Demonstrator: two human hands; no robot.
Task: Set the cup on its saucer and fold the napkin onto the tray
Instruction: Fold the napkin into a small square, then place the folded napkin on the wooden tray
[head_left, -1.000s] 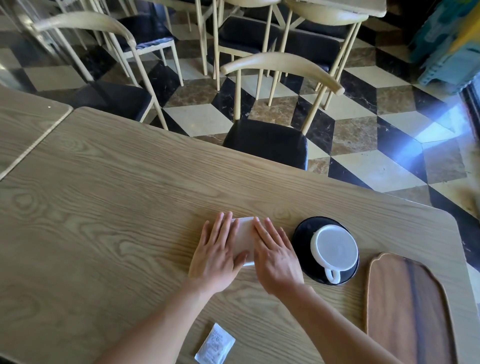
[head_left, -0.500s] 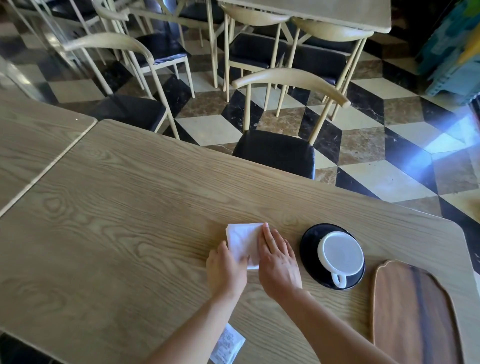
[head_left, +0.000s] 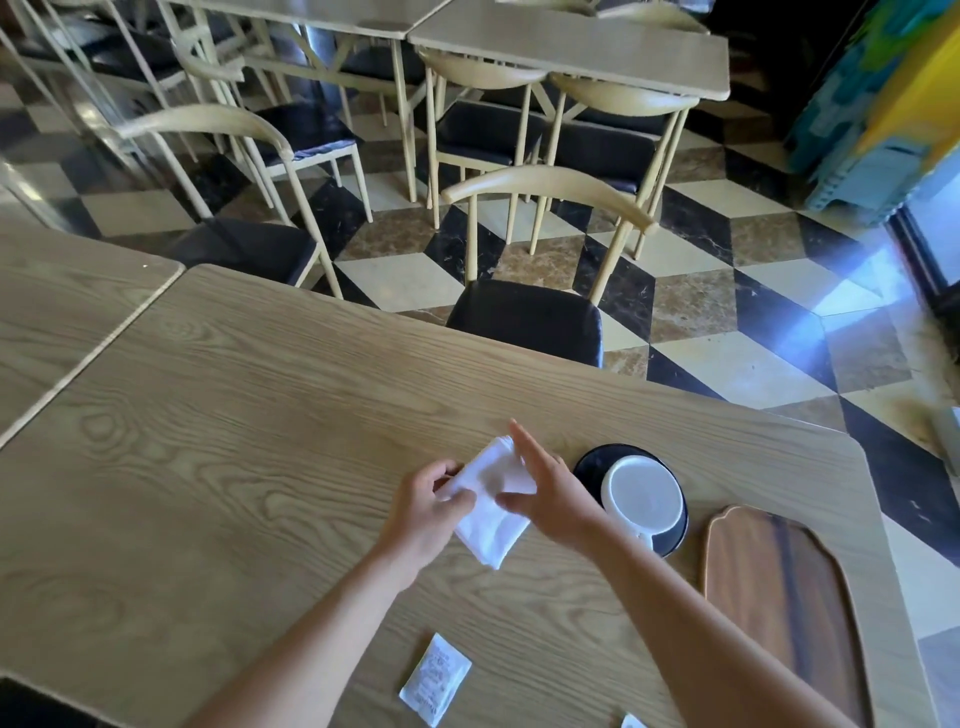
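Observation:
A folded white napkin (head_left: 491, 512) is lifted off the wooden table (head_left: 234, 441), hanging slightly. My left hand (head_left: 428, 512) pinches its left edge. My right hand (head_left: 553, 493) is against its right side with fingers stretched out flat and the thumb under the cloth. Just to the right, a white cup (head_left: 644, 496) stands on a black saucer (head_left: 589, 465), handle toward me. A dark wooden tray (head_left: 779, 603) lies at the right, with nothing on it.
A small white paper sachet (head_left: 435, 678) lies near the front edge, and a corner of another sachet (head_left: 632, 722) shows at the bottom. A black-seated chair (head_left: 524, 317) stands across the table. A second table (head_left: 57, 306) adjoins on the left.
The napkin lay flat under both palms; now it is raised off the table, turned at an angle, with my left hand pinching it. The camera view has tilted up.

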